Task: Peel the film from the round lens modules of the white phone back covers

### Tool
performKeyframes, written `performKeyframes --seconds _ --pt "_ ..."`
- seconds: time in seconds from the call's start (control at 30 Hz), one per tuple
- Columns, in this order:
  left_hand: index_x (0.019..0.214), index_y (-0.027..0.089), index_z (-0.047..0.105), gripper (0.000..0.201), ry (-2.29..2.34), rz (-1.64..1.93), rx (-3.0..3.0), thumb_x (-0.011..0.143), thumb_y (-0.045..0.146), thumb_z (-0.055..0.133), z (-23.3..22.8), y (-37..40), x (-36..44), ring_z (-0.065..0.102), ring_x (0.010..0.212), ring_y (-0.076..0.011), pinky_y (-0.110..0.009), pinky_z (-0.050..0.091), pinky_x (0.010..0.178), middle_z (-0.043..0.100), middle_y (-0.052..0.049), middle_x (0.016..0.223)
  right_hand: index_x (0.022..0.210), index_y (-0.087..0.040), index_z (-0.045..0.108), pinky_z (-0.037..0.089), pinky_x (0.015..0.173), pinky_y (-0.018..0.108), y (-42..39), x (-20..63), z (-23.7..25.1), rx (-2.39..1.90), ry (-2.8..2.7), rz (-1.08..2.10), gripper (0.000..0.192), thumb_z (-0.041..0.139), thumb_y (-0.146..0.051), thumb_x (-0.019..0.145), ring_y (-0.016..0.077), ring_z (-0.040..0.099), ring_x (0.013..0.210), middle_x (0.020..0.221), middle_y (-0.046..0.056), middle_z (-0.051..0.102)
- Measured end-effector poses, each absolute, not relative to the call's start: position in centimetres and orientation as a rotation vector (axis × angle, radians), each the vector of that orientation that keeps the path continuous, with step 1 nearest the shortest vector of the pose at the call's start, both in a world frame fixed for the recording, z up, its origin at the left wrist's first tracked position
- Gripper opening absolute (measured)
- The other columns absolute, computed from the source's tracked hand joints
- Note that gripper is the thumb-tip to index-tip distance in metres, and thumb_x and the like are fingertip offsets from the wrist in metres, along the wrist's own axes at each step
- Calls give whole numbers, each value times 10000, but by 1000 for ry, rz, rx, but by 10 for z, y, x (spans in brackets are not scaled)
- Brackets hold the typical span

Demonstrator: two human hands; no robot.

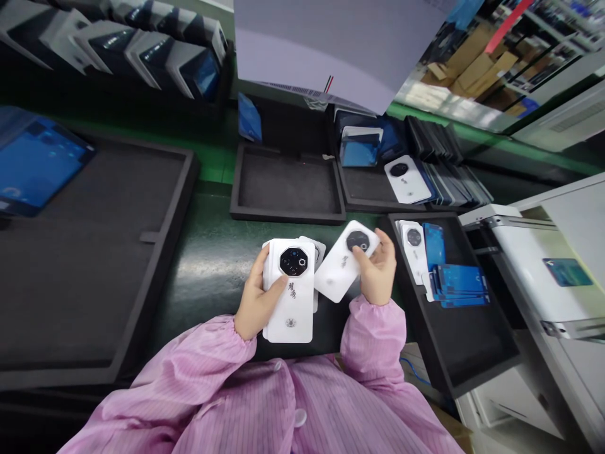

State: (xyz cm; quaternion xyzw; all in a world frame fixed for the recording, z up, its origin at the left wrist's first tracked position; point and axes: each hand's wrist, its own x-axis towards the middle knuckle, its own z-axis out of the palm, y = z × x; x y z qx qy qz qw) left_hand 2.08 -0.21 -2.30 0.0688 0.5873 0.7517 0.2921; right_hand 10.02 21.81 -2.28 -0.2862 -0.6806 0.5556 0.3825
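My left hand [255,302] grips a stack of white phone back covers [290,290], each with a black octagonal camera ring, held upright over the dark green bench. My right hand [378,268] holds a single white back cover [340,265], tilted, its lower corner touching the stack's right side. My thumb rests just below its camera ring. Both arms wear pink striped sleeves.
A black foam tray [467,340] at my right holds white covers [413,249] and blue film-covered pieces [460,284]. An empty black tray [288,186] lies ahead, a large one [94,265] at left. More covers [406,180] and dark panels sit further back. A white machine [543,265] stands at right.
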Motion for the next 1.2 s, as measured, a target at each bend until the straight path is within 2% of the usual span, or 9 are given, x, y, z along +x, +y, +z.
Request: performKeyframes --seconds 0.13,0.3,0.43,0.53,0.73,0.9,0.97,1.07,1.2 --pt "1414 239 329 712 1523 2006 153 794 339 664 -19 -2 21 540 1204 -281 -386 522 913 482 -114 1405 1220 -207 480 524 842 451 202 92 -39 -708 -2227 1324 538 693 -277 731 248 632 919 1041 91 628" --pt "1412 236 333 695 1564 2009 208 803 339 652 -22 -2 22 528 1221 -280 -377 520 916 451 -119 1434 1126 -199 578 377 1012 579 176 81 -38 -552 -2446 757 368 651 -283 775 329 472 1190 1201 139 532" --pt "1407 225 357 637 1726 1988 359 829 304 614 -30 0 24 432 1317 -273 -404 403 1060 413 -110 1467 961 -227 608 431 998 484 165 82 -24 -386 -2147 982 131 629 -252 834 252 535 1133 1135 89 547" --pt "1410 208 370 615 1872 1936 522 838 259 589 -35 1 25 410 1333 -271 -419 332 1109 442 -114 1444 927 -224 613 434 993 466 160 84 -20 -371 -2169 1188 151 685 -253 797 251 542 1137 1139 83 562" --pt "1410 217 384 607 2097 1858 749 833 206 573 -38 0 28 484 1268 -261 -415 379 1070 510 -110 1369 838 -205 611 421 1007 478 162 85 -23 -423 -2195 1417 104 682 -270 800 262 530 1171 1165 96 571" --pt "1415 204 372 620 1990 1906 627 836 240 588 -38 2 26 458 1297 -268 -418 366 1084 478 -122 1410 757 -210 587 355 1052 549 153 87 -15 -223 -2233 1003 82 648 -201 812 306 416 1296 1165 85 584" --pt "1415 196 367 619 1899 1951 514 841 262 589 -37 2 24 450 1306 -264 -402 376 1081 464 -125 1426 772 -226 579 338 1055 571 146 87 -13 -12 -2219 841 110 641 -139 797 288 509 1218 1006 47 654" --pt "1403 200 383 612 1861 2006 444 837 276 603 -35 2 21 414 1336 -260 -384 358 1098 443 -117 1448 819 -230 571 342 1064 571 139 87 -13 267 -2183 834 184 607 -52 791 215 686 914 770 -19 692" --pt "1400 200 387 621 1827 2040 437 829 280 618 -33 1 18 429 1325 -257 -376 366 1093 446 -119 1448 970 -216 569 516 943 463 136 86 -16 434 -2098 966 268 617 -21 791 183 722 785 799 12 718"
